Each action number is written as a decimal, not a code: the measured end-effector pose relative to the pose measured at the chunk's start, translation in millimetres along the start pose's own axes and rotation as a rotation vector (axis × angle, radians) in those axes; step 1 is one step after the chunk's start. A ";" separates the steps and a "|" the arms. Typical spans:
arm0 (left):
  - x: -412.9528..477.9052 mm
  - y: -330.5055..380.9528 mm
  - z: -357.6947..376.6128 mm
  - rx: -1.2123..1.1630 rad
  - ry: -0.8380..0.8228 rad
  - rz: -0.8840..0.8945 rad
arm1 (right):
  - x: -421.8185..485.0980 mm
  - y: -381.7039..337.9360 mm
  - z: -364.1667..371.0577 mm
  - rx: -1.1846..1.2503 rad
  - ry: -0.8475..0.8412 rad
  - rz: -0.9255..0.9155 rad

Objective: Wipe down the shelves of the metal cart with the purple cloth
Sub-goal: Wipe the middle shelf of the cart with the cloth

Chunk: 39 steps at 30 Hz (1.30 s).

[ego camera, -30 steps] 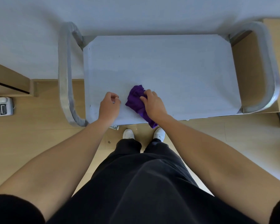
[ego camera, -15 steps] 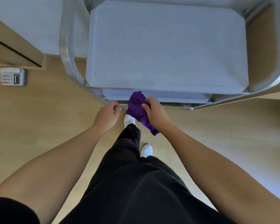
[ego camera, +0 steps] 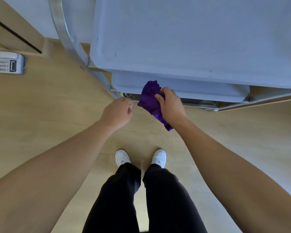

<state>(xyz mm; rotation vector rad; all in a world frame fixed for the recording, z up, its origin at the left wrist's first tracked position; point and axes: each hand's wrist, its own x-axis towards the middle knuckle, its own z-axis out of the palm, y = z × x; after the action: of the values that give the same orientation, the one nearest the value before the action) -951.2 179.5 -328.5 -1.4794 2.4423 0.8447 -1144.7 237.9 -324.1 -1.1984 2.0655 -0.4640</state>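
Before the lower shelf point(ego camera: 200, 89) of the metal cart point(ego camera: 191, 47), the right hand point(ego camera: 170, 105) grips the purple cloth point(ego camera: 149, 98), likely soft and light, mid-bunch, while the left hand point(ego camera: 117, 112) hangs loosely curled, empty.

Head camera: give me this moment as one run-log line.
right hand: grips purple cloth | cloth: at lower shelf front edge of metal cart | left hand: loosely curled, holds nothing
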 end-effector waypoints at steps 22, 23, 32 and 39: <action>124.2 -121.3 138.3 0.111 0.680 0.216 | 165.2 22.9 186.2 -0.355 0.372 -0.484; 125.8 -123.0 143.1 0.101 0.730 0.229 | 163.2 25.7 193.3 -0.416 0.410 -0.504; 147.5 -133.6 162.6 0.072 1.007 0.317 | 232.5 1.9 183.9 -0.452 0.269 -0.552; 144.8 -125.5 155.6 0.088 0.937 0.218 | 236.7 1.0 173.8 -0.290 0.203 -0.586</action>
<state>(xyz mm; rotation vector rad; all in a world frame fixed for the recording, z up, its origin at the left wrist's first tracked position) -938.4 109.7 -564.9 -1.8820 3.2561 0.0055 -1099.2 41.1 -537.3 -2.0195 1.9678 -0.5843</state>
